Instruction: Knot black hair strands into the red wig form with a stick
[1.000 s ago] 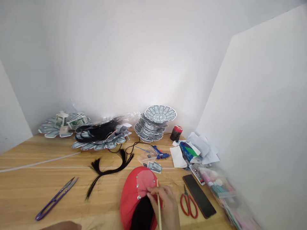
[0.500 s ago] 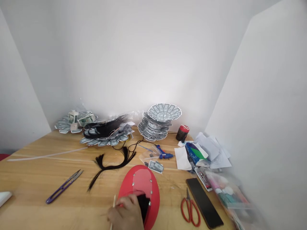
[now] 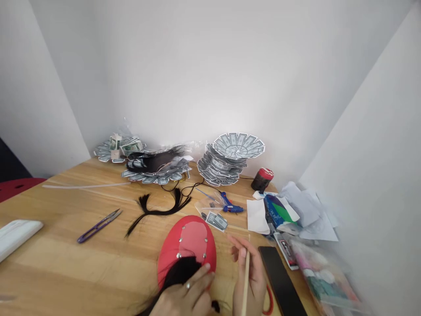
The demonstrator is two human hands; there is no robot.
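A red oval piece with a pinkish centre and silver studs lies at the near middle of the table. My left hand, wearing a ring, presses black hair against its lower part, fingers together. To the right, my right hand is raised off the piece with a thin wooden stick held between thumb and fingers. Its fingertips point up and left, apart from the red piece. The lower ends of both hands are cut off by the frame edge.
Purple thread snips and a tied black hair bundle lie left. Behind are stacked banknote-print bowls and a blue glue gun. A black phone, partly hidden red-handled scissors, papers and plastic bags sit right.
The view has shifted left and tilted. My left hand now presses black hair on the red piece. The stick is now in my right hand, right of the piece, over the scissors.
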